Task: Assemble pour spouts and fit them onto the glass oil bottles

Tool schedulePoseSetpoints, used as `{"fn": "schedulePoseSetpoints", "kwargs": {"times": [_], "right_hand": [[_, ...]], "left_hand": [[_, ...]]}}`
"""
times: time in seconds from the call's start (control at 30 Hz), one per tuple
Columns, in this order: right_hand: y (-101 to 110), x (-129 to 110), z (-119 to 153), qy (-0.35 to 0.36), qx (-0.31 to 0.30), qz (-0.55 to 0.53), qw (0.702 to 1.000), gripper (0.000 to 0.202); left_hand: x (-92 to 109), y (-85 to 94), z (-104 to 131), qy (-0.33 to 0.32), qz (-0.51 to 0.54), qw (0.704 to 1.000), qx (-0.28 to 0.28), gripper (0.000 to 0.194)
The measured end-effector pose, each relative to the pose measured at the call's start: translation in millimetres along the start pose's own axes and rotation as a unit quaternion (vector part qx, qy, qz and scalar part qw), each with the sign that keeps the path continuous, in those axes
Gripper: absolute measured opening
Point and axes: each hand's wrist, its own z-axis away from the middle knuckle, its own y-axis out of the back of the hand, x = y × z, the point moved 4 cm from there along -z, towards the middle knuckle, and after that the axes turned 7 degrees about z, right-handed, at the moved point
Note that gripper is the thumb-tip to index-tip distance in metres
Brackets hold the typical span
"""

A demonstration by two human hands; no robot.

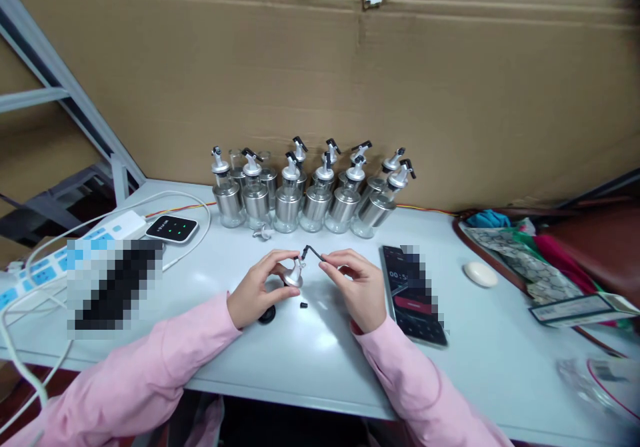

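Note:
My left hand (pixel 255 290) pinches a silver pourer cap (pixel 294 275) just above the white table (pixel 310 360). My right hand (pixel 356 286) holds a small black lever piece (pixel 313 252) against the top of that cap. A tiny black part (pixel 303 305) lies on the table between my hands, and a black round piece (pixel 267 314) sits under my left wrist. A loose silver spout (pixel 261 233) rests behind my hands.
Several glass and steel dispenser bottles (pixel 310 197) stand in a row against the cardboard wall. A phone (pixel 413 294) showing a timer lies to the right, with a white oval object (pixel 480 274) beyond. A power strip (pixel 75 250), a black device (pixel 171 228) and cables sit left.

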Motion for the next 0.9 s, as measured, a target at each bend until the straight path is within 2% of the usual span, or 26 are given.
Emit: {"fn": "schedulePoseSetpoints", "kwargs": {"times": [0.17,0.27,0.4,0.5,0.73,0.83,0.9], "right_hand": [[-7,4,7,-0.040,-0.024,-0.069,0.997,0.002],[-8,-1,9,0.011,-0.039,-0.051,0.998,0.003],[-5,-9,10,0.086,-0.027,-0.003,0.996,0.008],[-3,-12,10,0.120,-0.014,0.009,0.993,0.009],[-8,-23,12,0.169,-0.070,0.028,0.983,0.010],[-9,-22,12,0.154,-0.088,0.007,0.984,0.008],[-10,-18,10,0.105,-0.105,-0.033,0.988,0.006]], "left_hand": [[-4,-2.9,0,0.015,0.027,0.999,-0.020,0.052],[-7,-2.5,0,0.008,0.039,0.999,-0.013,0.063],[-6,-3.2,1,-0.002,0.030,0.999,-0.022,0.072],[-4,-4.0,1,-0.012,0.009,0.999,-0.030,0.071],[-2,-1.0,3,-0.022,-0.085,0.996,-0.020,0.056],[0,1.4,3,-0.030,-0.102,0.994,-0.013,0.055],[2,1.9,4,-0.036,-0.104,0.994,-0.014,0.055]]}}
